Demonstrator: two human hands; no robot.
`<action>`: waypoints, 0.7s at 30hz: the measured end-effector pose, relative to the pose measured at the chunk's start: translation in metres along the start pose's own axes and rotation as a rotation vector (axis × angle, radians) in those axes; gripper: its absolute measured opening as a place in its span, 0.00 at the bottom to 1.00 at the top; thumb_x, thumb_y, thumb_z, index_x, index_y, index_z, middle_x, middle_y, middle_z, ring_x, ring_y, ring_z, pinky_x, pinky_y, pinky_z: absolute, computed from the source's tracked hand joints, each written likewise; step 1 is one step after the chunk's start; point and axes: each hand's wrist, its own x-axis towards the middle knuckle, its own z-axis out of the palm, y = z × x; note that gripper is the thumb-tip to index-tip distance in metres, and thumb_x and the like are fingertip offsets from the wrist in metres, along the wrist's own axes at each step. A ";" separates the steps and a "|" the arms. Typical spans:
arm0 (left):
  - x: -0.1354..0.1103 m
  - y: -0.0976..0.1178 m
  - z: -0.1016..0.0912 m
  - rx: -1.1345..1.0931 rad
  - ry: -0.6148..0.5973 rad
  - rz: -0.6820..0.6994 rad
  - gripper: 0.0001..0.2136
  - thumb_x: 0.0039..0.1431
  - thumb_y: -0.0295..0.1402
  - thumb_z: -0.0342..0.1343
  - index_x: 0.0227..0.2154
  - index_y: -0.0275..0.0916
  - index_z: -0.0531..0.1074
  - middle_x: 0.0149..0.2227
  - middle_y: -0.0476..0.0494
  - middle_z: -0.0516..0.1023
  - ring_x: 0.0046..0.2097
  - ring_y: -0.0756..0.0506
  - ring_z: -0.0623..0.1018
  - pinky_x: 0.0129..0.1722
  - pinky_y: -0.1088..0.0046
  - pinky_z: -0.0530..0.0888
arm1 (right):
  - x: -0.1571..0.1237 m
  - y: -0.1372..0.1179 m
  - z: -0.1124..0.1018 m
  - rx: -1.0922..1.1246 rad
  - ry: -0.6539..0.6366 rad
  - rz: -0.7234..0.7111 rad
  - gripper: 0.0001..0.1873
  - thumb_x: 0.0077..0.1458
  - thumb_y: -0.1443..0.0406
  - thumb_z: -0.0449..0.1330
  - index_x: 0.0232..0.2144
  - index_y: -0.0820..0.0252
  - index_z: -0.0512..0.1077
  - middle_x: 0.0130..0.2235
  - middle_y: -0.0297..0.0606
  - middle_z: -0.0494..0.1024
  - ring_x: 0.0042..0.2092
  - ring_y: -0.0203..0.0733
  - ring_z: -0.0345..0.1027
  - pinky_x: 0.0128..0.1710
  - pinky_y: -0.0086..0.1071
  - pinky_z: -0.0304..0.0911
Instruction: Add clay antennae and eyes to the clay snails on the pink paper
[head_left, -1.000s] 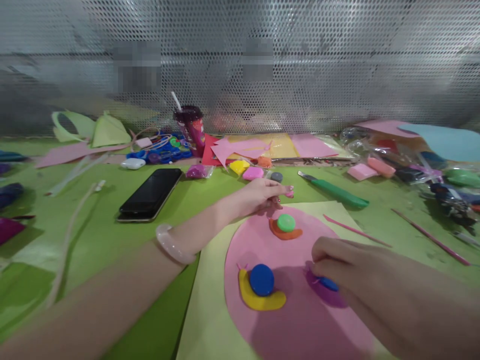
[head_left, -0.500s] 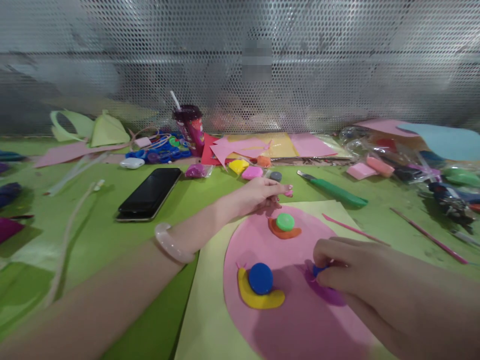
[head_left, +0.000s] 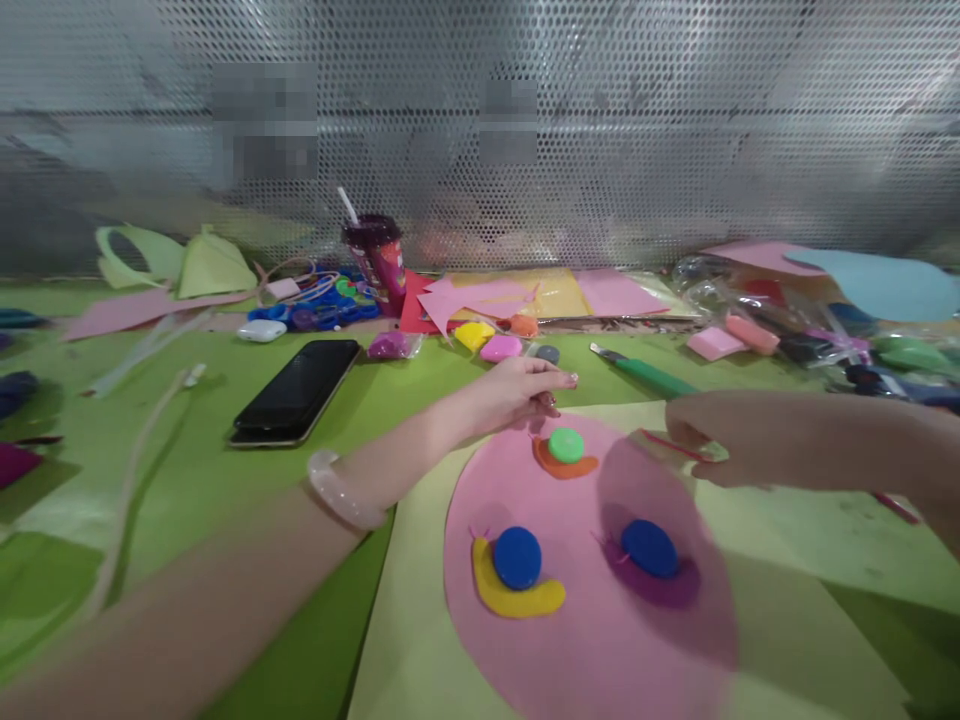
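A pink paper circle (head_left: 585, 640) lies on a pale yellow-green sheet (head_left: 397, 650). Three clay snails sit on it: an orange one with a green disc (head_left: 565, 445), a yellow one with a blue disc (head_left: 517, 557), and a purple one with a blue disc (head_left: 649, 548). My left hand (head_left: 521, 393) rests at the circle's far edge. Its fingers are pinched on a small pink clay bit beside the orange snail. My right hand (head_left: 709, 438), blurred, hovers right of the circle. Its fingers curl over a thin pink stick (head_left: 661, 441).
A black phone (head_left: 296, 390) lies to the left. A dark red cup with a straw (head_left: 379, 262) stands behind it. Clay lumps (head_left: 499, 347), a green cutter (head_left: 652, 375), paper sheets and plastic bags crowd the far side, against a perforated metal wall.
My right hand has lifted off the purple snail's blue disc and swung up and right to the pink stick. The disc now lies flat on the snail. My left hand has hardly moved.
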 end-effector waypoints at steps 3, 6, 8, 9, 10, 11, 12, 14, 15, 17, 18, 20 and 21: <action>0.000 -0.001 0.000 -0.022 0.004 0.009 0.11 0.50 0.39 0.60 0.29 0.38 0.66 0.18 0.53 0.67 0.19 0.53 0.70 0.16 0.79 0.65 | 0.003 -0.003 0.000 -0.074 -0.236 -0.033 0.13 0.44 0.74 0.51 0.15 0.58 0.54 0.16 0.24 0.53 0.18 0.26 0.37 0.17 0.26 0.36; -0.001 -0.001 0.001 -0.040 0.010 0.034 0.11 0.50 0.37 0.61 0.30 0.37 0.67 0.20 0.54 0.67 0.22 0.54 0.71 0.20 0.79 0.68 | 0.005 -0.015 -0.004 -0.085 -0.215 -0.040 0.22 0.51 0.67 0.51 0.14 0.57 0.43 0.16 0.24 0.42 0.20 0.27 0.30 0.19 0.28 0.32; -0.003 0.000 0.002 -0.041 0.007 0.033 0.11 0.49 0.38 0.62 0.30 0.37 0.67 0.20 0.54 0.67 0.22 0.54 0.72 0.21 0.80 0.68 | 0.007 -0.020 -0.006 -0.085 -0.190 -0.044 0.21 0.52 0.66 0.49 0.15 0.56 0.41 0.17 0.25 0.42 0.20 0.28 0.30 0.20 0.28 0.33; -0.003 0.001 0.002 -0.040 0.006 0.027 0.12 0.49 0.38 0.62 0.30 0.37 0.67 0.19 0.54 0.66 0.22 0.54 0.71 0.20 0.80 0.68 | 0.008 -0.021 -0.008 -0.090 -0.170 -0.041 0.20 0.52 0.68 0.48 0.15 0.56 0.42 0.17 0.25 0.43 0.20 0.27 0.31 0.20 0.29 0.33; -0.004 0.001 0.002 -0.036 0.004 0.019 0.12 0.49 0.39 0.62 0.30 0.37 0.67 0.19 0.54 0.66 0.21 0.54 0.71 0.20 0.80 0.67 | 0.009 -0.022 -0.009 -0.097 -0.148 -0.030 0.18 0.51 0.70 0.47 0.15 0.56 0.43 0.17 0.25 0.45 0.20 0.27 0.33 0.20 0.29 0.34; -0.005 0.002 0.003 -0.028 0.004 0.013 0.13 0.49 0.39 0.62 0.30 0.37 0.66 0.19 0.54 0.66 0.21 0.54 0.71 0.19 0.80 0.66 | 0.010 -0.022 -0.011 -0.104 -0.127 -0.015 0.16 0.50 0.71 0.46 0.15 0.56 0.45 0.16 0.25 0.47 0.19 0.27 0.36 0.20 0.28 0.36; -0.005 0.002 0.003 -0.016 -0.001 0.006 0.13 0.49 0.40 0.61 0.30 0.38 0.66 0.19 0.54 0.66 0.20 0.54 0.71 0.17 0.80 0.65 | 0.010 -0.022 -0.013 -0.103 -0.100 -0.003 0.14 0.50 0.72 0.45 0.15 0.56 0.49 0.16 0.25 0.51 0.19 0.26 0.40 0.20 0.28 0.38; -0.006 0.003 0.003 0.000 -0.009 0.003 0.13 0.49 0.40 0.61 0.30 0.38 0.65 0.19 0.54 0.65 0.19 0.54 0.69 0.15 0.80 0.63 | 0.012 -0.022 -0.016 -0.060 -0.035 0.004 0.10 0.50 0.72 0.44 0.20 0.59 0.59 0.18 0.27 0.61 0.20 0.27 0.50 0.21 0.26 0.43; -0.006 0.003 0.003 -0.005 -0.009 0.011 0.13 0.49 0.40 0.61 0.29 0.38 0.65 0.19 0.55 0.64 0.18 0.54 0.68 0.14 0.80 0.62 | 0.012 -0.023 -0.017 -0.019 -0.004 -0.007 0.09 0.51 0.71 0.45 0.25 0.60 0.64 0.21 0.29 0.66 0.21 0.29 0.55 0.21 0.26 0.46; -0.005 0.003 0.002 -0.036 0.003 0.033 0.13 0.49 0.38 0.61 0.28 0.38 0.63 0.19 0.56 0.63 0.17 0.55 0.67 0.15 0.79 0.64 | 0.014 -0.025 -0.020 0.077 0.057 -0.044 0.12 0.51 0.70 0.47 0.37 0.60 0.67 0.24 0.30 0.70 0.23 0.31 0.59 0.22 0.25 0.50; -0.005 0.003 0.002 -0.046 0.005 0.039 0.13 0.49 0.38 0.61 0.28 0.38 0.63 0.19 0.56 0.62 0.17 0.55 0.67 0.15 0.79 0.65 | 0.014 -0.027 -0.021 0.126 0.080 -0.059 0.14 0.52 0.70 0.49 0.40 0.59 0.67 0.25 0.30 0.70 0.23 0.32 0.60 0.22 0.25 0.51; -0.005 0.003 0.003 -0.042 -0.001 0.031 0.11 0.51 0.37 0.60 0.29 0.38 0.63 0.19 0.56 0.62 0.16 0.54 0.67 0.14 0.77 0.64 | 0.014 -0.031 -0.023 0.255 0.106 -0.070 0.12 0.53 0.66 0.50 0.39 0.57 0.70 0.24 0.30 0.71 0.22 0.32 0.60 0.21 0.26 0.52; -0.005 0.004 0.003 -0.035 -0.002 0.023 0.10 0.52 0.37 0.59 0.29 0.38 0.64 0.19 0.56 0.62 0.16 0.54 0.66 0.12 0.77 0.63 | 0.014 -0.032 -0.025 0.354 0.109 -0.072 0.11 0.53 0.65 0.51 0.36 0.57 0.72 0.24 0.31 0.71 0.22 0.32 0.61 0.20 0.27 0.53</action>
